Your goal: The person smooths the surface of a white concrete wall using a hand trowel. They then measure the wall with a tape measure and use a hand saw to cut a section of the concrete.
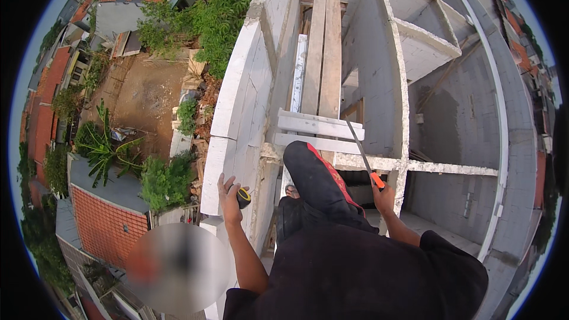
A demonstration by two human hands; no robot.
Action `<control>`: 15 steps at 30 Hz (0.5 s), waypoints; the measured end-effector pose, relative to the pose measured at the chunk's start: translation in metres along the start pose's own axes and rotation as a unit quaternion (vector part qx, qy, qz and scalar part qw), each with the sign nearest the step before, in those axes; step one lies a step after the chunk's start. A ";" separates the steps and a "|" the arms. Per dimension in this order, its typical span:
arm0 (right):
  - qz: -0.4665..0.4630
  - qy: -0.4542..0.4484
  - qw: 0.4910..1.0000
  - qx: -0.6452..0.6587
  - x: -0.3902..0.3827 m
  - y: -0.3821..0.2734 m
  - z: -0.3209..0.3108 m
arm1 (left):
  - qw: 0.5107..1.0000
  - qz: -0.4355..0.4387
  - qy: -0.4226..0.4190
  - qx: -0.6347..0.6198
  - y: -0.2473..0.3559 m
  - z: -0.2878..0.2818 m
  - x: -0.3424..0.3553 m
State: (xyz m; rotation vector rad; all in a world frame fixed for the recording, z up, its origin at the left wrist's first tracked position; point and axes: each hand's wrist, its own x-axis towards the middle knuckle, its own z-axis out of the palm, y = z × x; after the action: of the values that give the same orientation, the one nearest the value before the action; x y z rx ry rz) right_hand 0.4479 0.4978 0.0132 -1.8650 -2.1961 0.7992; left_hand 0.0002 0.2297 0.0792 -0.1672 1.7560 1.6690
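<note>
My left hand [230, 200] is raised beside the white block wall [234, 112] on the left. A black and yellow tape measure [243, 197] sits against its thumb side, and the fingertips point up. My right hand [384, 197] is closed round the orange handle of a hand saw [360, 145]. The saw's long dark blade slants up and to the left, its tip by the right end of a white lightweight block [320, 124]. A second white block piece [323, 143] lies just nearer, partly hidden behind my knee.
Long wooden planks [321, 41] run away from me between the walls. Rough-edged concrete beams and block walls [394, 71] divide open rooms below on the right. Far down on the left lie a dirt yard [142, 89], trees and tiled roofs [109, 225]. A blurred round patch covers the lower left.
</note>
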 end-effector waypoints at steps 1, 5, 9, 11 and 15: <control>-0.011 0.009 1.000 -0.009 0.007 0.003 -0.003 | 1.000 0.004 0.011 0.000 0.006 0.003 -0.001; -0.010 0.030 0.999 -0.026 0.045 -0.005 -0.012 | 1.000 -0.001 0.015 -0.007 0.028 0.016 0.010; 0.022 0.050 0.999 0.001 0.086 -0.023 -0.021 | 0.999 0.022 0.027 0.032 0.060 0.040 0.037; 0.003 0.072 0.997 0.005 0.109 -0.024 -0.022 | 0.997 0.039 0.033 0.062 0.082 0.061 0.059; 0.040 0.029 0.999 -0.013 0.179 -0.050 -0.020 | 0.988 0.028 0.058 0.140 0.115 0.118 0.123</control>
State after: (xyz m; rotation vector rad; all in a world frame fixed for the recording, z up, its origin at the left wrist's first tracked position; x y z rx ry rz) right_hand 0.3748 0.6702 0.0143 -1.9729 -2.1200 0.7237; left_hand -0.1073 0.4013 0.1142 -0.0874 2.0781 1.4552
